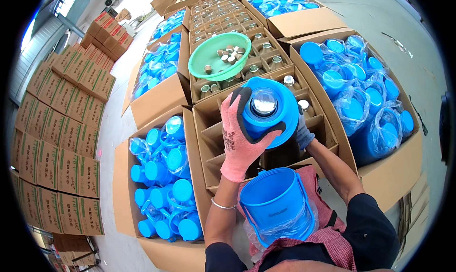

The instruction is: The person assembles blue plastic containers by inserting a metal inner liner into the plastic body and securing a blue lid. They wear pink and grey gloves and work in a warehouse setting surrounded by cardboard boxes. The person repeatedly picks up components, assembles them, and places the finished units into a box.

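Observation:
My left hand [240, 136], in a pink glove with dark fingertips, wraps round a blue plastic flask part [280, 113]. In its middle a shiny, silvery round glass piece [264, 103] shows. My right hand [304, 129], in a grey glove, holds the same part from its right and underside; most of its fingers are hidden. Both hands are above a divided carton [209, 141] with glass flask liners in some compartments. Close to my body stands an open blue flask shell [270, 196] with a handle, loosely wrapped in clear plastic.
A green basin [197, 65] with small brown-and-white stoppers rests on the cartons ahead. Open cartons of blue, plastic-wrapped flask parts stand left [164, 177] and right [354, 108]. Stacked brown cartons [61, 143] rise at far left. Carton flaps [399, 174] stick out at the right.

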`<state>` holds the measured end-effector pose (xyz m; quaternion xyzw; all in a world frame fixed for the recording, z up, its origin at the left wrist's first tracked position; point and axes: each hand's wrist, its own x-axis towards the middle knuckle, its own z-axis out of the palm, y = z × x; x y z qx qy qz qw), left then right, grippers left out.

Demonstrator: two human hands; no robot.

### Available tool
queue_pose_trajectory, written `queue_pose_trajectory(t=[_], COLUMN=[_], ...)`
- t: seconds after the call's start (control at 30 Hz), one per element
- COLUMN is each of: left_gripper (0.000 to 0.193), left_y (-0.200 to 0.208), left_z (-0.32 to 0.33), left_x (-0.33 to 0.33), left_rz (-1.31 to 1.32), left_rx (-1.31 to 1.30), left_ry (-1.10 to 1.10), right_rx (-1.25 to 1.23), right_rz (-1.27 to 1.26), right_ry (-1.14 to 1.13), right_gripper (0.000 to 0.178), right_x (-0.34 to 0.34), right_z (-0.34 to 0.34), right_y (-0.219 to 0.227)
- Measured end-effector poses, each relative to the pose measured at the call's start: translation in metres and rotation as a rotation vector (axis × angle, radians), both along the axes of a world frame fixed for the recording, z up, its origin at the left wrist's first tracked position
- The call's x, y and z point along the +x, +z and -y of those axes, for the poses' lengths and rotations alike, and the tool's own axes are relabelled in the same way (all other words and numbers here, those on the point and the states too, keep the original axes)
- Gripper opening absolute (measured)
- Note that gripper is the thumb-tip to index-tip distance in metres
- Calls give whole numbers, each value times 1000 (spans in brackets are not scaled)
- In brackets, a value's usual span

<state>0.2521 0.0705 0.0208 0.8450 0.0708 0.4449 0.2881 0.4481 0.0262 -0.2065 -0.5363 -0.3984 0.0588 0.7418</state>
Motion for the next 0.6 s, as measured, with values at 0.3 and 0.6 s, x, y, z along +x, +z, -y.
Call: queue_pose_trajectory(t=[0.3,0.6], left_gripper=[108,125], left_y=[-11,-11], left_z=[-8,-20], left_x=[-9,-15], left_rz=[-61,-56], left_rx=[-150,-458], left_ry=[-149,-212], right_rx=[72,-148], right_rz=[-328,-73], right_ry=[241,167], right_gripper=[34,38], right_x=[-7,-6], right_z=[-1,-17], right_y=[31,50])
